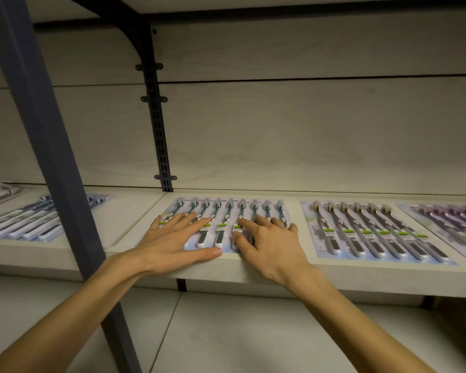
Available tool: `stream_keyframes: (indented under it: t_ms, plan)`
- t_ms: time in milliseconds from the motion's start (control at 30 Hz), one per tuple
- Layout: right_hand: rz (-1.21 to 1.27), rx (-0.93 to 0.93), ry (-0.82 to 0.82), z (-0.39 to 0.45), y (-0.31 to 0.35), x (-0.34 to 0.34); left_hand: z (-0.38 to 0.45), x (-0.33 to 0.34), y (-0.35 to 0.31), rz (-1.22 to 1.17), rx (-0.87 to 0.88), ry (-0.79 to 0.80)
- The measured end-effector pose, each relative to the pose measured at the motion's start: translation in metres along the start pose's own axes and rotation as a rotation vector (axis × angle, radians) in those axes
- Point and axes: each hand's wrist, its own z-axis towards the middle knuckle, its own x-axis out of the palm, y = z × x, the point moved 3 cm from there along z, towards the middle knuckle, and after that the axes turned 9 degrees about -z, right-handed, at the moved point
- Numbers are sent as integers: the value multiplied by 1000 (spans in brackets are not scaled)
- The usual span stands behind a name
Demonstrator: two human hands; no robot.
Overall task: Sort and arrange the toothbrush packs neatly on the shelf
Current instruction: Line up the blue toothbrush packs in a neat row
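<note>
1. A pale shelf runs across the view, with toothbrush packs lying flat on it in a row along its length.
2. The middle toothbrush pack, holding a row of dark green brushes, lies near the shelf's front edge, its brush heads pointing toward the back wall.
3. The left hand lies flat on the left part of this pack, fingers straight and spread, thumb stretched along the pack's front edge. It grips nothing.
4. The right hand rests on the right part of the same pack, fingers spread and slightly bent, fingertips pressing down. It holds nothing either.
5. Just beside it toward the shelf's right end lies a gold-headed toothbrush pack, then a purple toothbrush pack cut off by the frame.
6. Toward the left end, a blue toothbrush pack lies partly behind a dark upright post.
</note>
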Motion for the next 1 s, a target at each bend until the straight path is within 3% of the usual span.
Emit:
stream_keyframes:
  t_ms: [267,400,600,700,900,1000]
  plan:
    - [-34,-25,236,1,-3,-4,0,0,-1,15,30,-39]
    - [2,-15,254,-1,-1,-9,-7,1,-5,0,102,-103]
    - [-18,12,96,-15,30,-18,-44,-8,-7,-136,301,-373]
    - [25,-3,-14,-21,65,-23,-78,-17,10,-123,350,-373]
    - [168,-105,-293,-46,171,-20,-160,-40,91,-23,466,-440]
    - [222,-196,-343,-55,236,-19,-195,-58,145,16,469,-517]
